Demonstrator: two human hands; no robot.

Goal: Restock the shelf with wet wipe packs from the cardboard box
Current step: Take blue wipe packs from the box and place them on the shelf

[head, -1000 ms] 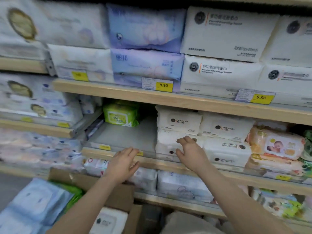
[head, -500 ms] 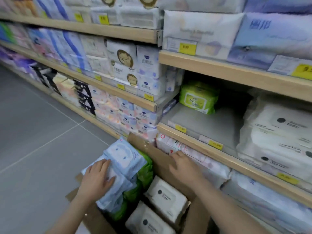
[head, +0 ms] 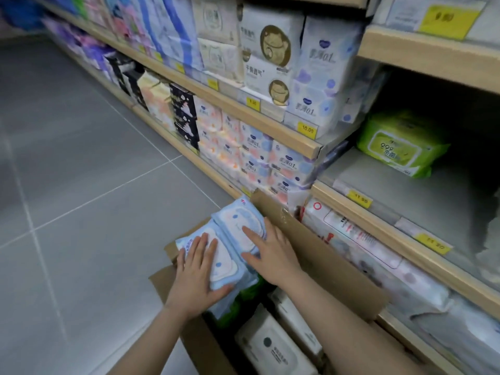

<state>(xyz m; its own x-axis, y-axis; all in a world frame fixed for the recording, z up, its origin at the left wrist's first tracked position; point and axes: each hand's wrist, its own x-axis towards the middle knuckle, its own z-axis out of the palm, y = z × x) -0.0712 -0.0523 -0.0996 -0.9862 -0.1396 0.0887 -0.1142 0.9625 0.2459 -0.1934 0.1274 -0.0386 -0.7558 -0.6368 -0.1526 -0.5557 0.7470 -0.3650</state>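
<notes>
Both hands lie flat on blue wet wipe packs in the cardboard box.

The left hand (head: 196, 277) has straight, spread fingers and presses on the nearer blue pack (head: 216, 262); the right hand (head: 270, 253) lies open on the farther blue pack (head: 243, 216), just beside it. Both packs sit on top of the cardboard box (head: 311, 255), above green and white packs (head: 273, 345). The box stands on the grey floor (head: 81, 185) against the shelf (head: 405, 201), where one green pack (head: 396, 143) lies.
</notes>
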